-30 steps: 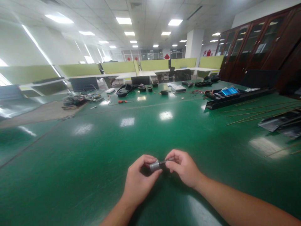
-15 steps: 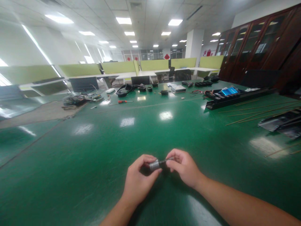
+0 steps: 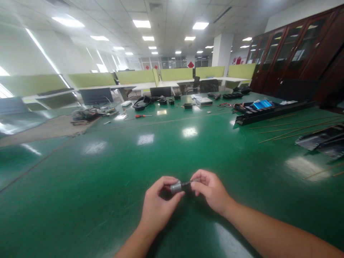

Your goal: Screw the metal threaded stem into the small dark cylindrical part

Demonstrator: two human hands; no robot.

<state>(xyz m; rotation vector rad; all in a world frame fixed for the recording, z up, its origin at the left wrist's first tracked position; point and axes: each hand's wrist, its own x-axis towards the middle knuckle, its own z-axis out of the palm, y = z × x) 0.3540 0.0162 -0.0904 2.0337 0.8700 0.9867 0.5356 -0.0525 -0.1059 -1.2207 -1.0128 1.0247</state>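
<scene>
Between thumb and fingers, my left hand [image 3: 158,204] holds a silvery grey cylinder [image 3: 176,187] low over the green table [image 3: 113,179]. A narrower dark part [image 3: 185,185] sticks out of the cylinder's right end. My right hand [image 3: 211,190] pinches the far end of this dark part with thumb and fingertips. The fingertips hide some of that end, so its shape there is unclear. Both hands are near the middle of the bottom of the view.
An orange screwdriver [image 3: 140,116] lies farther back, left of centre. Black boxes and a headset-like item [image 3: 142,103] line the far edge. At right are a long black channel [image 3: 268,114], thin rods [image 3: 285,130] and metal pieces [image 3: 322,141].
Slightly more of the dark part shows between the hands, and my right fingertips have shifted a little to the right. Both grips are kept.
</scene>
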